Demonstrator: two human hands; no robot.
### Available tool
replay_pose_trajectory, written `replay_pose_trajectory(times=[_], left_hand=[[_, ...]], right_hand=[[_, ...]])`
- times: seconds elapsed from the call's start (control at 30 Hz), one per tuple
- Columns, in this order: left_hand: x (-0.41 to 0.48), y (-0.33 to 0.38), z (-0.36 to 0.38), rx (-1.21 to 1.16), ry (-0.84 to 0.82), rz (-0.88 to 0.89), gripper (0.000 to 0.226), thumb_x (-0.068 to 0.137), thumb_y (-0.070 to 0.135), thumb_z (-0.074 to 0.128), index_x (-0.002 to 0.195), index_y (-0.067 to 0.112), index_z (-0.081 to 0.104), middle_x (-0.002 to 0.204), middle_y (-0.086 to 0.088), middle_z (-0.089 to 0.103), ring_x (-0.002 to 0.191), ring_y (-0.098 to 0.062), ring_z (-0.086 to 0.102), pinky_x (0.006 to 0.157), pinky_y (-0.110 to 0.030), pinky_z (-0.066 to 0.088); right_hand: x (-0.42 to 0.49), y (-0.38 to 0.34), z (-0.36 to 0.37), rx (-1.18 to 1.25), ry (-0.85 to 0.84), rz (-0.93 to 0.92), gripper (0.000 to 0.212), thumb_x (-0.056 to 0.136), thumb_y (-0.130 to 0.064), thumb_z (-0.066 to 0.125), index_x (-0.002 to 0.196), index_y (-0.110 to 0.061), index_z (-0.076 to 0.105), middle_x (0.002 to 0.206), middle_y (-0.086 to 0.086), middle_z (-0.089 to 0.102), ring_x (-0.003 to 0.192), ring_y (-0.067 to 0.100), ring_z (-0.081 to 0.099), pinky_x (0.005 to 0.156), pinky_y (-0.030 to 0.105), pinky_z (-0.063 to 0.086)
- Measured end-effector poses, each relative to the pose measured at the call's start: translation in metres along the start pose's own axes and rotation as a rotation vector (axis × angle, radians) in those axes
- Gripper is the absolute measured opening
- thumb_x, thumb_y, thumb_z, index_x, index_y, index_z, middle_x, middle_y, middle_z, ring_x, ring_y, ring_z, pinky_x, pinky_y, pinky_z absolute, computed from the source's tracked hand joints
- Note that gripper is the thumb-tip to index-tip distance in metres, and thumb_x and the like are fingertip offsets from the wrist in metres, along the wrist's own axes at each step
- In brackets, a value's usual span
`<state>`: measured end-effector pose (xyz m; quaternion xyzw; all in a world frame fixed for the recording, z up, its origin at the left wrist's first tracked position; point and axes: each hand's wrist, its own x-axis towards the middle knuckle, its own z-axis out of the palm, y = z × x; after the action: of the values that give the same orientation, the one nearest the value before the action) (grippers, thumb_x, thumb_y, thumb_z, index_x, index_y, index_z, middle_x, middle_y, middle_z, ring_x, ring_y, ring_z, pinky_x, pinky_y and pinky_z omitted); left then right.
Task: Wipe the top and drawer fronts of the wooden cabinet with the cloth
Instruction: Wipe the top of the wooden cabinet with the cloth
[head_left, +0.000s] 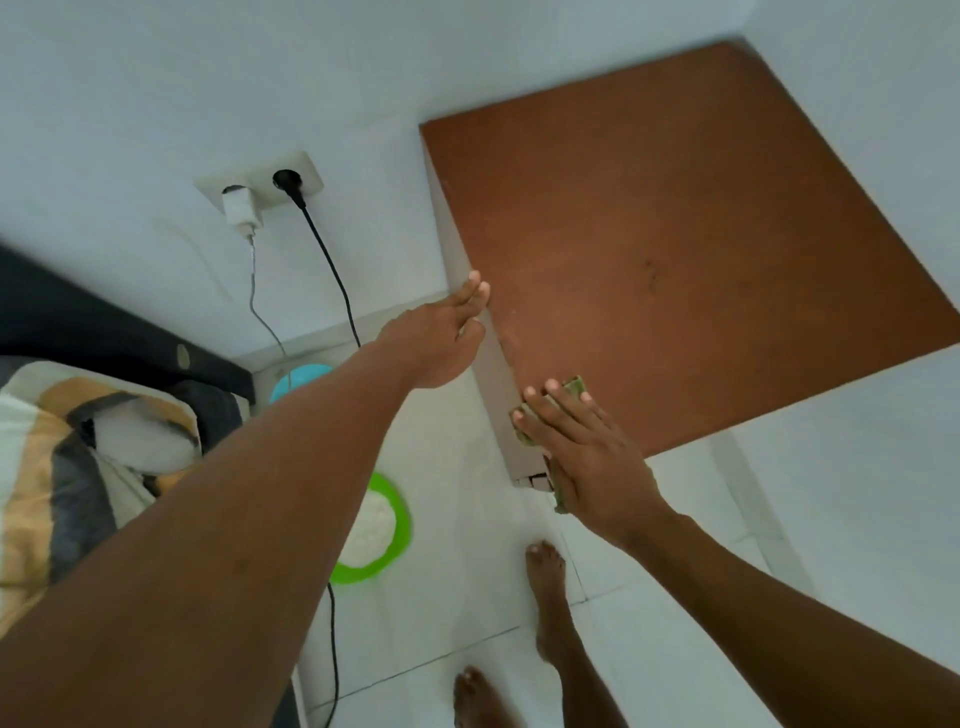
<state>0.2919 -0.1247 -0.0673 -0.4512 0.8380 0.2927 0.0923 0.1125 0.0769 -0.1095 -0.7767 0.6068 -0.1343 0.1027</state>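
Down below the camera, the wooden cabinet (675, 249) is sitting in the corner of the white walls, its reddish-brown top seen from above. The right hand (587, 457) is lying flat with fingers spread, pressing the green cloth (574, 387) onto the top at its near left corner; bits of the cloth are peeking out past the fingertips and below the palm, over the edge. The left hand (441, 338) is reaching forward, fingers straight and close together, touching the cabinet's left edge farther back and holding nothing. On the wall to the left, a white charger (240, 210) and a black plug (288, 184) are sitting in a socket. A green-rimmed round thing (382, 530) is lying on the tiled floor (779, 519) beside two bare feet, with striped bedding (62, 467) at far left.
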Motion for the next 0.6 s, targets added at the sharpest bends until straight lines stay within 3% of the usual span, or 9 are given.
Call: replay_pose_trajectory(times=[0.1, 0.17, 0.23, 0.3, 0.33, 0.4, 0.5, 0.6], left_hand=[[0.0, 0.003, -0.002, 0.013, 0.013, -0.003, 0.056, 0.108, 0.039, 0.025, 0.163, 0.035, 0.017, 0.169, 0.02, 0.002, 0.152, -0.023, 0.029, 0.124, -0.044, 0.023], [0.0, 0.005, -0.003, 0.017, 0.016, -0.008, 0.056, 0.108, 0.038, 0.025, 0.163, 0.034, 0.017, 0.169, 0.019, 0.002, 0.152, -0.023, 0.029, 0.124, -0.043, 0.022], [0.0, 0.008, -0.003, 0.027, 0.009, -0.011, 0.056, 0.108, 0.038, 0.024, 0.163, 0.032, 0.016, 0.17, 0.017, 0.001, 0.153, -0.024, 0.028, 0.124, -0.042, 0.023], [0.0, 0.013, -0.002, 0.096, 0.005, -0.023, 0.058, 0.108, 0.041, 0.02, 0.164, 0.026, 0.014, 0.171, 0.011, 0.0, 0.153, -0.024, 0.027, 0.124, -0.044, 0.023], [0.001, 0.018, -0.002, 0.156, 0.014, -0.027, 0.06, 0.108, 0.042, 0.018, 0.164, 0.021, 0.013, 0.172, 0.007, 0.0, 0.154, -0.024, 0.025, 0.124, -0.045, 0.023], [0.0, 0.03, 0.0, 0.236, 0.064, -0.03, 0.064, 0.107, 0.046, 0.017, 0.163, 0.015, 0.013, 0.172, -0.001, 0.002, 0.155, -0.026, 0.019, 0.124, -0.048, 0.019], [0.002, 0.049, 0.005, 0.209, 0.132, -0.01, 0.065, 0.107, 0.048, 0.019, 0.164, 0.017, 0.011, 0.172, -0.003, 0.002, 0.157, -0.025, 0.008, 0.127, -0.047, 0.012], [0.017, 0.057, 0.009, 0.154, 0.083, -0.047, 0.069, 0.106, 0.054, 0.015, 0.164, 0.019, 0.004, 0.172, -0.001, -0.003, 0.158, -0.024, -0.002, 0.127, -0.046, 0.006]], right_hand=[[-0.031, -0.006, -0.002, 0.041, 0.032, -0.045, 0.078, 0.067, 0.016, 0.071, 0.139, -0.011, 0.061, 0.15, 0.007, 0.053, 0.143, 0.03, 0.045, 0.114, 0.049, 0.039], [-0.05, -0.008, -0.013, 0.046, 0.009, -0.082, 0.082, 0.06, 0.021, 0.077, 0.133, -0.013, 0.066, 0.142, 0.005, 0.062, 0.134, 0.026, 0.057, 0.105, 0.043, 0.052], [-0.059, -0.003, -0.033, 0.085, 0.002, -0.051, 0.076, 0.06, 0.016, 0.083, 0.129, -0.013, 0.068, 0.127, 0.006, 0.071, 0.107, 0.022, 0.072, 0.084, 0.036, 0.063], [-0.051, 0.01, -0.054, 0.167, 0.025, 0.024, 0.058, 0.075, 0.003, 0.081, 0.129, -0.011, 0.065, 0.108, 0.005, 0.072, 0.077, 0.01, 0.066, 0.062, 0.026, 0.062], [-0.041, 0.017, -0.064, 0.2, 0.073, 0.078, 0.043, 0.087, -0.005, 0.071, 0.129, -0.012, 0.064, 0.101, 0.002, 0.069, 0.071, 0.005, 0.06, 0.057, 0.024, 0.06], [-0.012, 0.031, -0.081, 0.227, 0.216, 0.237, 0.03, 0.101, -0.015, 0.051, 0.128, -0.012, 0.063, 0.095, -0.002, 0.065, 0.072, 0.009, 0.059, 0.063, 0.031, 0.058], [0.041, 0.048, -0.098, 0.411, 0.328, 0.609, 0.025, 0.104, -0.018, 0.049, 0.122, -0.017, 0.066, 0.101, -0.001, 0.069, 0.085, 0.015, 0.066, 0.079, 0.034, 0.058], [0.091, 0.066, -0.113, 1.129, 0.256, 1.065, 0.018, 0.099, -0.021, 0.06, 0.114, -0.016, 0.069, 0.105, 0.01, 0.073, 0.083, 0.029, 0.069, 0.084, 0.05, 0.063]])
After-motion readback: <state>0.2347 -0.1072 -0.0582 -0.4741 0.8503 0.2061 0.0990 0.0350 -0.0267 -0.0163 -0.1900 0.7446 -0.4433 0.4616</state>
